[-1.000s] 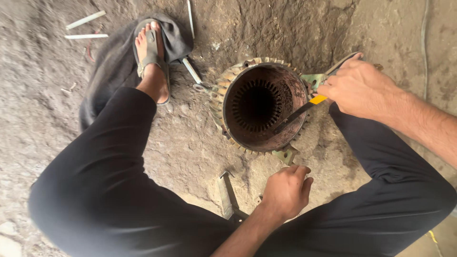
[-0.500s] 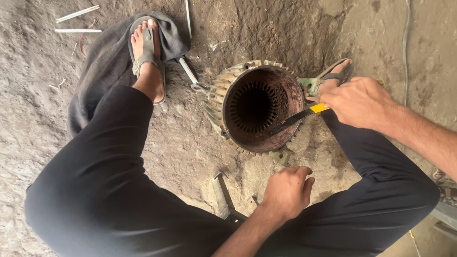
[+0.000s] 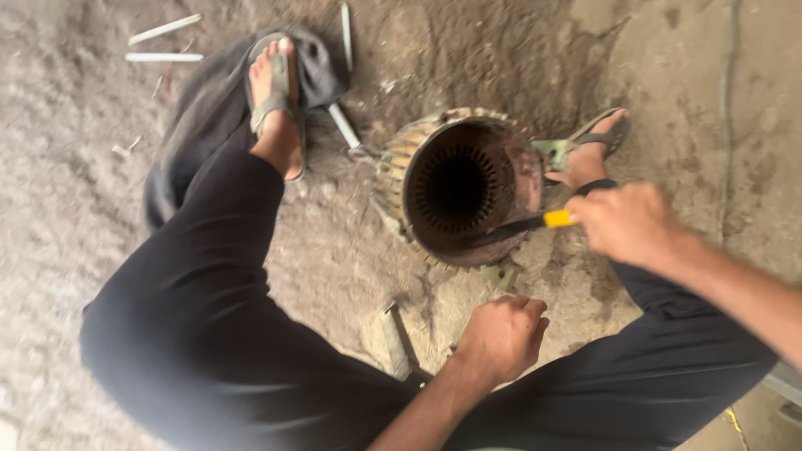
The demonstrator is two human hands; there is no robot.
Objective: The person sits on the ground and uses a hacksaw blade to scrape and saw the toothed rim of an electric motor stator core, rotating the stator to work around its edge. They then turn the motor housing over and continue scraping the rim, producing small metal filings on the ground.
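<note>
A round ribbed motor housing (image 3: 393,171) stands on end on the dirt floor between my feet, its slotted bore facing up. My right hand (image 3: 631,221) is shut on a yellow-handled tool (image 3: 522,227) whose dark blade reaches over the housing's near rim into the bore. My left hand (image 3: 501,334) is a closed fist just below the housing; I cannot tell whether anything is in it. A metal hammer-like tool (image 3: 397,338) lies on the ground left of that fist.
My left foot in a sandal (image 3: 276,92) rests on a dark cloth (image 3: 188,117); my right foot (image 3: 589,150) is beside the housing. Pale rods (image 3: 164,29) lie at the top left, and a metal bar (image 3: 344,125) lies near the housing.
The view has shifted, so the housing sits further right. My right hand with the tool has drawn slightly lower along the rim. The left fist stays put.
</note>
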